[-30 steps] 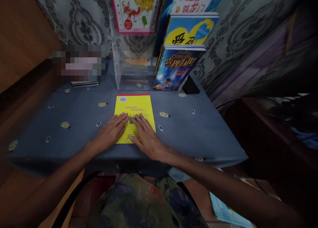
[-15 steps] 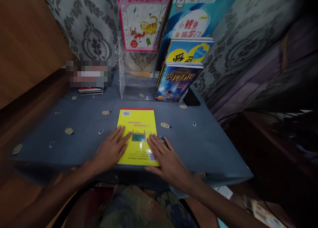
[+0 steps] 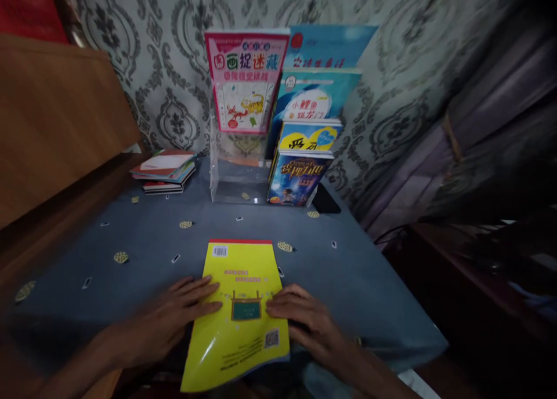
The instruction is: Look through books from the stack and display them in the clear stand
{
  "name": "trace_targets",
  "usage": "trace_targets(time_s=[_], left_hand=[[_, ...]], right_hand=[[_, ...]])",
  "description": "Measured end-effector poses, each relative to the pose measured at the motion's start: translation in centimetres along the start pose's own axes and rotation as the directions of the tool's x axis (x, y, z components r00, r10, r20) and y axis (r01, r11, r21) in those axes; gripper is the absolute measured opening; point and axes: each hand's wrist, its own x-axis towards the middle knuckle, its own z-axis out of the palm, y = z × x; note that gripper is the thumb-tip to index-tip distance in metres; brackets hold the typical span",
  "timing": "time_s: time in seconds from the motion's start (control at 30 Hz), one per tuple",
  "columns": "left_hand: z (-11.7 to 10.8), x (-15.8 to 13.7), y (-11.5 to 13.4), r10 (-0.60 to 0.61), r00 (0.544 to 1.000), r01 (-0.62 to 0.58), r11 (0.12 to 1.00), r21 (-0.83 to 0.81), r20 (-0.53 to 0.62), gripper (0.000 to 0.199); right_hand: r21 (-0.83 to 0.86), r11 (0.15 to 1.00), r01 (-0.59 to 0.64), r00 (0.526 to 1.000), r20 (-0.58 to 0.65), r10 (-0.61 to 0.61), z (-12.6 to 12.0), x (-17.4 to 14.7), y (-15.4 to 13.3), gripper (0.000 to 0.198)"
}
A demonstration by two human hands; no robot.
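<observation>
A yellow book [image 3: 241, 260] with a red strip along its far edge lies back cover up on the table in front of me. Its near end reaches past the table's front edge and curves. My left hand [image 3: 174, 315] grips its left side, fingers resting on the cover, the thumb not clearly seen. On the opposite side my right hand [image 3: 307, 318] holds the edge in the same way, with fingertips beside the printed green chalkboard. Whatever parts of my hands are under the book are hidden.
A clear acrylic stand [image 3: 213, 178] at the back holds a pink book [image 3: 243, 86] and, on its right, several books including a dark blue one [image 3: 298, 178]. A black phone-like object [image 3: 326, 199] lies beside it. A book stack [image 3: 165, 173] sits at back left on the patterned tablecloth [image 3: 148, 231].
The view has tilted up, showing more of the wall and stand. The book has come nearer, its near end now lifted and bent. My hands have gone from lying flat to gripping its sides.
</observation>
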Motion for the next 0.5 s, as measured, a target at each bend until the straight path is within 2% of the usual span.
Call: trace_targets(time_s=[0.1, 0.17, 0.2, 0.27, 0.33, 0.43, 0.5], left_hand=[[-0.4, 1.3, -0.8, -0.018, 0.996, 0.013, 0.998, -0.053, -0.088, 0.062], [-0.4, 2.2, -1.3, -0.021, 0.992, 0.008, 0.995, -0.103, -0.125, 0.056], [-0.3, 2.5, -1.6, -0.016, 0.991, 0.001, 0.994, -0.113, -0.131, 0.054], [0.1, 3.0, -1.9, 0.007, 0.991, -0.019, 0.996, -0.088, -0.133, 0.052], [0.6, 3.2, -2.0, 0.034, 0.992, -0.036, 0.999, -0.016, -0.12, 0.054], [1.0, 3.1, -2.0, 0.083, 0.987, -0.073, 0.995, 0.072, -0.135, 0.064], [0.9, 3.0, -2.1, 0.122, 0.987, -0.112, 0.989, 0.099, -0.104, 0.067]], right_hand=[[0.114, 0.974, -0.193, 0.962, -0.172, 0.211, -0.9, 3.1, -0.6, 0.04], [0.118, 0.965, -0.235, 0.929, -0.263, 0.259, -1.1, 4.8, -0.5, 0.048], [0.094, 0.969, -0.227, 0.932, -0.267, 0.244, -1.1, 5.3, -0.3, 0.05], [-0.006, 0.983, -0.183, 0.961, -0.214, 0.177, -0.8, 5.6, 0.4, 0.049], [-0.174, 0.976, -0.13, 0.985, -0.138, 0.107, -0.2, 5.0, 1.6, 0.044], [-0.471, 0.882, -0.006, 1.0, 0.013, 0.014, 0.3, 3.0, 4.4, 0.046], [-0.546, 0.823, 0.157, 0.984, 0.162, -0.08, 0.3, 1.5, 6.6, 0.059]])
